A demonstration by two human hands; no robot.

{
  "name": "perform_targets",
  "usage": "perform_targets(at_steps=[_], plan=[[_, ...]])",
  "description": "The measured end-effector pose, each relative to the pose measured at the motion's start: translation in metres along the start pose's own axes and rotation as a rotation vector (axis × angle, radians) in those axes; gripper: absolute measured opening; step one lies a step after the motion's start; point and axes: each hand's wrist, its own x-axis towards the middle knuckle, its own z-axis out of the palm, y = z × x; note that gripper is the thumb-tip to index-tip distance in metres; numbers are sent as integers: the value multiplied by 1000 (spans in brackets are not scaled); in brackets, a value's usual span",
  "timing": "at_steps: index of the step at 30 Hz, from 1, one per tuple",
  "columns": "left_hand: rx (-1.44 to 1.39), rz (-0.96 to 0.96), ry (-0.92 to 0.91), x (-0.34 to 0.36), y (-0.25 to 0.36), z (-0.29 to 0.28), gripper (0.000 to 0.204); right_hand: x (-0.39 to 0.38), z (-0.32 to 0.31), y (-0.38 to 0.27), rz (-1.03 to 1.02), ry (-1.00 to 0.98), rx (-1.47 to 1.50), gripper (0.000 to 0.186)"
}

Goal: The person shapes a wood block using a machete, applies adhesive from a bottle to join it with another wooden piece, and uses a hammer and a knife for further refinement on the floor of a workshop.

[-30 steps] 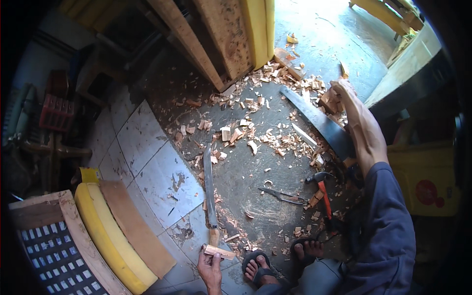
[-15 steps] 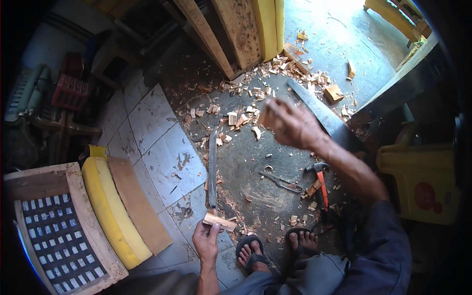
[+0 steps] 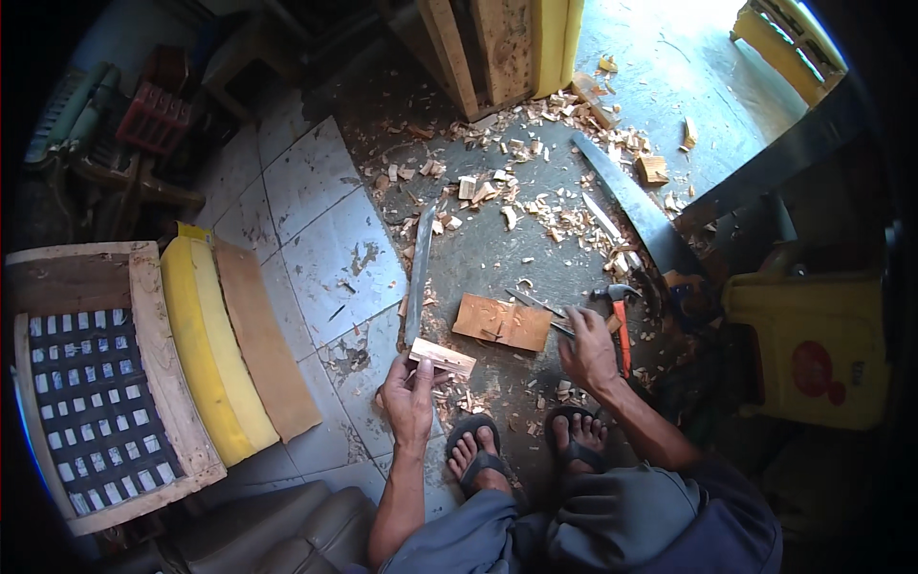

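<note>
My left hand (image 3: 409, 407) pinches a small pale wooden block (image 3: 443, 358) between thumb and fingers, just above the near end of a long metal blade (image 3: 419, 273). On the floor between my hands lies a flat reddish-brown piece of wood (image 3: 502, 322) with thin dark marks or nails on its face. My right hand (image 3: 591, 356) reaches down beside it, fingers curled at the end of a slim, dark scissor-like metal tool (image 3: 534, 301). The wood hides part of that tool. Right by this hand lies a hammer (image 3: 622, 330) with an orange-red handle.
A handsaw (image 3: 639, 206) lies at the right among wood chips (image 3: 545, 153). At the left stand a wooden frame with woven webbing (image 3: 143, 364) and yellow foam (image 3: 215, 354). A yellow container (image 3: 808, 354) is at the right. My sandalled feet (image 3: 478, 450) are close below.
My right hand has come down and nearer, from above the chips to the scissor-like tool. The wood it held now lies on the floor. My left hand keeps its block.
</note>
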Motion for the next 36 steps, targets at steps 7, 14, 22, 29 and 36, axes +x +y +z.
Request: perform_targets(at_steps=[7, 14, 22, 29, 36], plan=[[329, 325, 35, 28, -14, 38, 40, -93, -33, 47, 403, 24, -200, 67], [435, 396, 5, 37, -30, 58, 40, -81, -33, 80, 477, 262, 18, 28], [372, 308, 3, 29, -40, 43, 43, -69, -72, 60, 594, -156, -172, 30], [435, 274, -73, 21, -40, 51, 38, -50, -80, 59, 549, -204, -224, 33], [910, 467, -295, 53, -35, 51, 36, 40, -53, 113, 491, 192, -402, 39]])
